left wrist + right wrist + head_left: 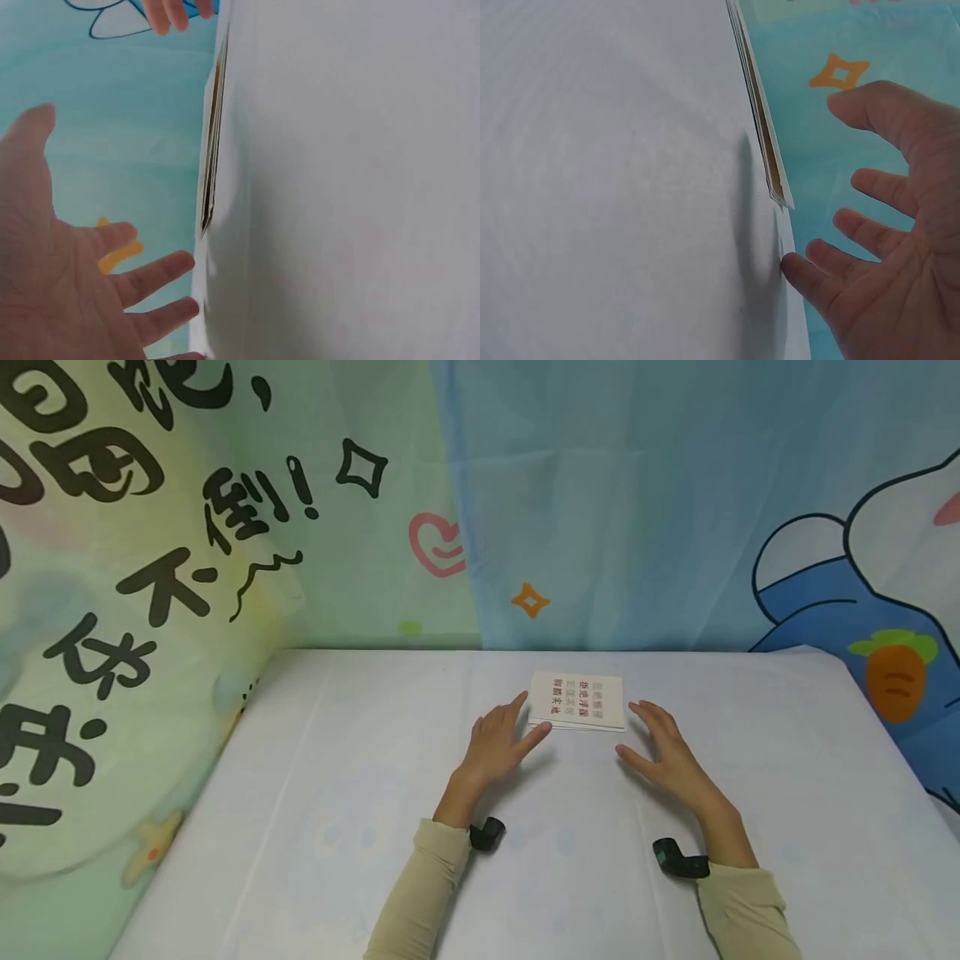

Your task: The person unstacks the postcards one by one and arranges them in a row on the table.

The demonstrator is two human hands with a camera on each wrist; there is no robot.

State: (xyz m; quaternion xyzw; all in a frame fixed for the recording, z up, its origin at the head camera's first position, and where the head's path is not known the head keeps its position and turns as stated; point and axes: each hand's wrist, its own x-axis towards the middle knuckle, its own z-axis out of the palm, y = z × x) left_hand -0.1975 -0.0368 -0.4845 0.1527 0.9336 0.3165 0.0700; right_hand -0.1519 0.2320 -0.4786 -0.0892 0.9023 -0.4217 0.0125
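1. Left fingers (157, 276): we see them spread, thumb wide of the rest, gripping nothing. Left hand (491, 747) sits just off the card stack's left side; in the head view the thumb tip overlaps its near left corner. We can't tell if it touches.
2. Right fingers (870, 234): we see them parted and slightly bent, thumb well out, nothing in hold. Right hand (671, 767) is just beside the stack's right side, a small gap showing.
3. Card stack (576, 700): we find it lying flat near the middle of the desk's far edge, between both hands. White top, columns of dark red and fainter characters. A lower layer peeks out on the near side; wrist views show several thin layers.
4. Black devices on the wrists, left (487, 833) and right (681, 860); beige sleeves, left (420, 893) and right (742, 906), come in over the desk's near side.
5. Desk (352, 802): we note a white covering.
6. Backdrop (637, 510) beyond the far edge: black lettering (153, 581) toward the far left corner, orange star (519, 602) behind the middle, carrot (895, 685) past the far right corner.
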